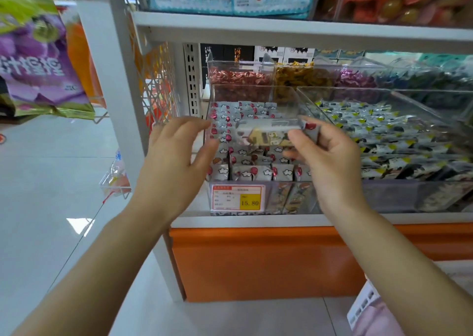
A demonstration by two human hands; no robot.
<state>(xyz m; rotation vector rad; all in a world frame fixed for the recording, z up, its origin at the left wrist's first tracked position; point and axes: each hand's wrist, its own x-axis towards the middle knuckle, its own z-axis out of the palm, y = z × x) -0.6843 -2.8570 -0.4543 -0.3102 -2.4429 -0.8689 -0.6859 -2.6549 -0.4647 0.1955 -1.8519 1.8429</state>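
Shop shelf [281, 221], near-left clear bin [289, 197] of cloud-print snack packets: right hand [330, 153] pinches one snack packet [268, 136] above the rows, likely restocking; left hand [179, 153] open, fingers relaxed, beside bin's left wall.

Bright, even, slightly cool light falls from overhead, leaving only soft shadows beneath the shelf [307, 32] and one white patch of glare on the glossy floor [79, 226]. The left hand [176, 161], the right hand [330, 161] and the packet [268, 134] are smeared by motion blur, and the clear bins [384, 194] carry a pale sheen. At the left edge the wide lens stretches and softens the hanging bags [38, 61], and the shelf lines bow.
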